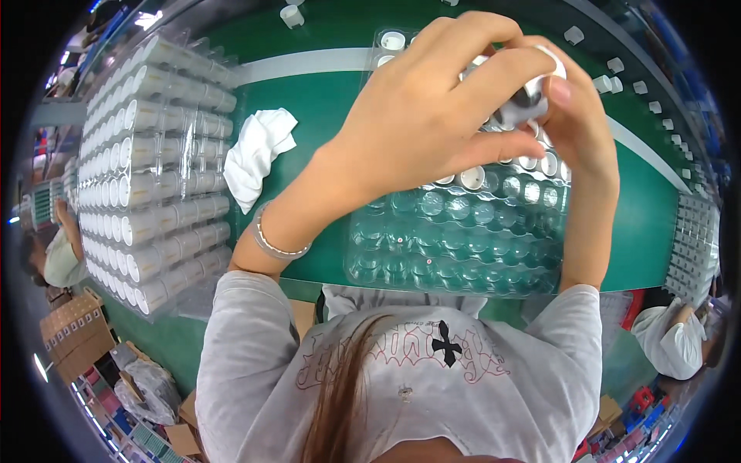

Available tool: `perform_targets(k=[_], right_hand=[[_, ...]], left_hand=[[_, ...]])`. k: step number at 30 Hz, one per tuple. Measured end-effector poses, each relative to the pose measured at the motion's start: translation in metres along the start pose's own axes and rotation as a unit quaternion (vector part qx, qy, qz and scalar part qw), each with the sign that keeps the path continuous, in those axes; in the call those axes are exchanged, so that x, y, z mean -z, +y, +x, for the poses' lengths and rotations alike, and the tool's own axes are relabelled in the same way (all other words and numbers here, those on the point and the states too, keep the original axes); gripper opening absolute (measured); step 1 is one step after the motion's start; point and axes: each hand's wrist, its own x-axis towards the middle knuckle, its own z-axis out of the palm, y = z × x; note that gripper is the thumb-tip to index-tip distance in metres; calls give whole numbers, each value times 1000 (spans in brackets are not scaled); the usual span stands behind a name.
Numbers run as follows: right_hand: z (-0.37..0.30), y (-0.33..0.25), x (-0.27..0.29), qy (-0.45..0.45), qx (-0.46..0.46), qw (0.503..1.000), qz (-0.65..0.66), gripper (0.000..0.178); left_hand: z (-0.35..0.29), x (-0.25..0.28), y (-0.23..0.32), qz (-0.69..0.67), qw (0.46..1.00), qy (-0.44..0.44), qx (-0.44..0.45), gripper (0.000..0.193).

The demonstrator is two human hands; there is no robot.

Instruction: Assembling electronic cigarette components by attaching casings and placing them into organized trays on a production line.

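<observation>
Several near rows of the tray (pixel 463 255) stand unfilled; farther rows hold cups (pixel 472 178), so it looks part-done. Above these, left hand (pixel 432 104) and right hand (pixel 580 119) have fingers wrapped around a white piece (pixel 551 68); loose caps (pixel 602 83) lie beyond.

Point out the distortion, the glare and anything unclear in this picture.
Head view: the white strip bows and the corners go black. Head view: highlights speckle the clear tray. Head view: the small object is partly covered by the left hand, its details unclear.
</observation>
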Motion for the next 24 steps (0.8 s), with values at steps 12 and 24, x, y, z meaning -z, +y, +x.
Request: perform_targets(k=[12,24], right_hand=[[-29,-3,2,52,245,960,129,50],[-33,-4,10,135,324,936,-36,68]], left_hand=[[-1,8,-23,-393,889,210,105,45],[16,38,3,-506,776,109,361,44]])
